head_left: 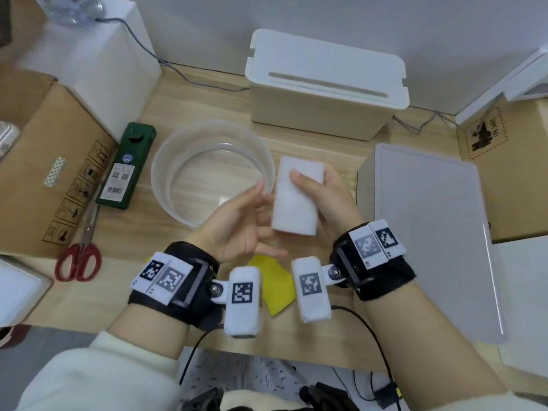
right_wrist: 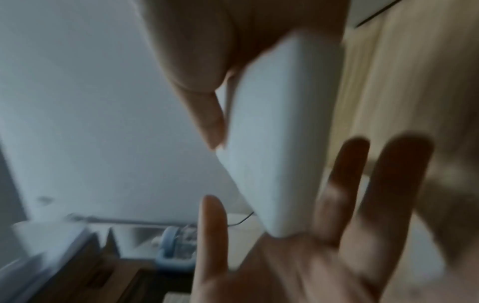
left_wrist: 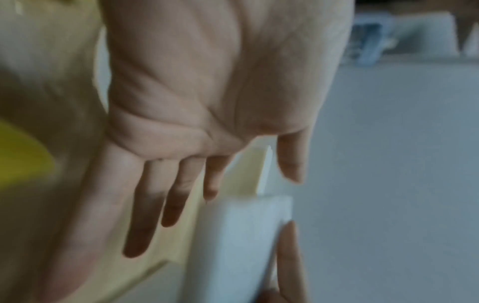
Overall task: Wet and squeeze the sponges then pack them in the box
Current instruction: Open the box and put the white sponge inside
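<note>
Right hand (head_left: 326, 200) grips a white, soft-edged rectangular foam sponge (head_left: 296, 197) above the pale wood-grain tabletop (head_left: 296, 134), thumb across its face, fingers curled behind; left hand (head_left: 237, 229) just beside it, palm up, fingers straight and loosely spread, holding nothing. A round translucent plastic basin (head_left: 212, 170) sits just left of the sponge, and a flat yellow sponge (head_left: 275, 283) lies on the table below the wrists. A matte white lidded plastic box (head_left: 430, 232) stands right, a cream slotted-lid box (head_left: 323, 84) against the grey wall, cardboard cartons (head_left: 44, 161) and red-handled scissors (head_left: 80, 256) left.
</note>
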Tool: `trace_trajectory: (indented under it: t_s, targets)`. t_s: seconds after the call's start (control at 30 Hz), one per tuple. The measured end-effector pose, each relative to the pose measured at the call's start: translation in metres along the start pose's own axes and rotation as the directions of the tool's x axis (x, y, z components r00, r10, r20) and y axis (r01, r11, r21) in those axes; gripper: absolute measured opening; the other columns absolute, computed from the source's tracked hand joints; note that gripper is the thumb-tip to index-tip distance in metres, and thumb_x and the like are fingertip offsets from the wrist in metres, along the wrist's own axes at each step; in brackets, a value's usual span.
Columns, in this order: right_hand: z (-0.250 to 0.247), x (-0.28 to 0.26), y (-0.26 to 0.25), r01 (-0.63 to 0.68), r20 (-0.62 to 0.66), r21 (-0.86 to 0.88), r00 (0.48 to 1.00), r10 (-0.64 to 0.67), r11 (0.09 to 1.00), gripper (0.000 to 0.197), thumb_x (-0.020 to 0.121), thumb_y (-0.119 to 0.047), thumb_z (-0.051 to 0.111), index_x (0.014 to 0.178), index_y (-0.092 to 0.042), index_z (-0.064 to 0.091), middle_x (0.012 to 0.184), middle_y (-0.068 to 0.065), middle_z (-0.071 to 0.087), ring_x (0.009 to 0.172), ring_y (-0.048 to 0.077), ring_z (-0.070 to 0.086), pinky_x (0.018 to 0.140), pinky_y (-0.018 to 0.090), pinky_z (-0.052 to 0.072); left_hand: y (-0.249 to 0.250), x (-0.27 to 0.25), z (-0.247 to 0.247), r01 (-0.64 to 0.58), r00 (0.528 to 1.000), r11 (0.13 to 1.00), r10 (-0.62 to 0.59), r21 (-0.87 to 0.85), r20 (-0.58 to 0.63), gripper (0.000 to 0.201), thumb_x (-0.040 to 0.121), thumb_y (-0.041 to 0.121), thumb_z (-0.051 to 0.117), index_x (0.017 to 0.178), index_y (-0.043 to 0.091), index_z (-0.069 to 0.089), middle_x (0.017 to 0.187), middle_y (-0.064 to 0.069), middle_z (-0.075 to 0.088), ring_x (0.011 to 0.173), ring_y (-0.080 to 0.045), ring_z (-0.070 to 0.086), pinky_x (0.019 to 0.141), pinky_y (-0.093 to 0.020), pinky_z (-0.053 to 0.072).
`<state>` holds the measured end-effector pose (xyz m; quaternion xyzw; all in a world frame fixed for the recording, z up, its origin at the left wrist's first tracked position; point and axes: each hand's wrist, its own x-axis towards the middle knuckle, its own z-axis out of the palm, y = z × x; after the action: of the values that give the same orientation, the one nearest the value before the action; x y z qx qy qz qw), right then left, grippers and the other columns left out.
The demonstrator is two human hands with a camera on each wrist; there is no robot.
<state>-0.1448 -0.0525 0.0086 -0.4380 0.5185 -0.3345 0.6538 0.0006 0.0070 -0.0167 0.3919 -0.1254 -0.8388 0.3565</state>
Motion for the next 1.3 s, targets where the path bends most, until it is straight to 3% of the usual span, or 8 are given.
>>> trace_trajectory:
  t_s: [0.13,0.27,0.53,0.67,0.8,0.97,1.1,1.3]
  targets:
    - [0.033,-0.005,-0.023,0.283,0.149,-0.227,0.956,-0.254,0.932,0.015,0.086,-0.02,0.058,0.1,-0.021,0.054,0.089,-0.006,0.056,0.083,0.013,0.057,0.071,0.026,0.052,0.029,-0.008,0.01,-0.042,0.989,0.982,0.067,-0.185,0.129,0.088,0.06,0.071,0.045,0.121,0.01,0.061,0.119,-0.017,0.064,0.105,-0.044,0.062,0.07,-0.059,0.055]
    - [0.049,0.001,-0.029,0.521,0.26,-0.655,0.835,-0.485,0.547,0.024,0.077,-0.033,0.06,0.101,-0.029,0.066,0.108,-0.009,0.055,0.106,0.014,0.05,0.084,0.036,0.021,0.051,-0.016,0.003,-0.084,0.979,0.972,0.122,-0.219,0.163,0.094,0.063,0.073,0.043,0.137,0.016,0.045,0.137,-0.013,0.054,0.113,-0.034,0.061,0.079,-0.057,0.052]
    - [0.062,0.009,-0.031,0.568,0.454,-0.763,0.811,-0.369,0.308,0.027,0.088,-0.046,0.045,0.11,-0.045,0.061,0.154,-0.004,0.021,0.129,0.014,0.033,0.094,0.04,0.017,0.082,-0.022,-0.009,-0.338,0.941,0.861,0.316,-0.38,-0.122,0.041,0.073,0.0,0.051,0.109,0.016,0.062,0.101,-0.014,0.061,0.075,-0.018,0.067,0.063,-0.029,0.06]
    - [0.051,0.016,-0.016,0.456,0.257,-0.604,0.888,-0.383,0.654,0.02,0.086,-0.027,0.055,0.1,-0.026,0.069,0.14,0.001,0.041,0.119,0.016,0.047,0.098,0.033,0.035,0.089,-0.013,-0.022,-0.291,0.899,0.957,0.277,0.01,-0.338,0.034,0.09,-0.006,0.036,0.105,0.014,0.059,0.103,-0.008,0.052,0.075,-0.013,0.057,0.055,-0.016,0.055]
    - [0.039,0.016,-0.004,0.36,0.177,-0.606,0.93,-0.322,0.709,0.018,0.085,-0.016,0.057,0.099,-0.02,0.068,0.124,0.0,0.045,0.099,0.018,0.053,0.082,0.02,0.04,0.093,-0.007,-0.03,-0.136,0.929,0.949,0.222,0.285,-0.295,0.034,0.093,-0.005,0.037,0.114,0.017,0.052,0.096,-0.006,0.056,0.058,-0.007,0.043,0.037,-0.009,0.031]
    - [0.027,0.011,0.001,0.255,0.121,-0.73,0.961,-0.248,0.634,0.021,0.084,-0.02,0.059,0.104,-0.022,0.065,0.13,0.004,0.046,0.121,0.018,0.045,0.105,0.039,0.036,0.089,0.003,-0.023,-0.082,0.916,0.869,0.258,0.488,-0.307,0.016,0.095,0.011,0.044,0.097,0.015,0.059,0.067,-0.002,0.048,0.037,-0.001,0.04,0.031,-0.011,0.023]
    - [-0.022,-0.018,0.009,-0.093,-0.294,-0.855,0.898,-0.328,0.51,0.047,0.077,-0.028,0.062,0.121,-0.03,0.049,0.144,0.007,0.031,0.135,0.026,0.028,0.109,0.054,0.026,0.083,0.007,-0.022,-0.136,0.849,0.831,0.378,0.539,-0.369,0.017,0.095,0.02,0.045,0.086,0.015,0.059,0.062,0.0,0.042,0.031,0.0,0.035,0.029,-0.013,0.023]
    - [-0.065,-0.052,0.045,-0.584,-0.587,-0.753,0.804,0.091,0.304,0.085,0.077,-0.028,0.06,0.142,-0.028,0.005,0.155,0.018,-0.014,0.141,0.044,-0.006,0.108,0.067,0.009,0.075,0.014,-0.02,-0.096,0.787,0.83,0.402,0.549,-0.469,0.039,0.093,0.045,0.041,0.066,0.018,0.049,0.052,0.003,0.038,0.036,-0.007,0.03,0.031,-0.014,0.022]
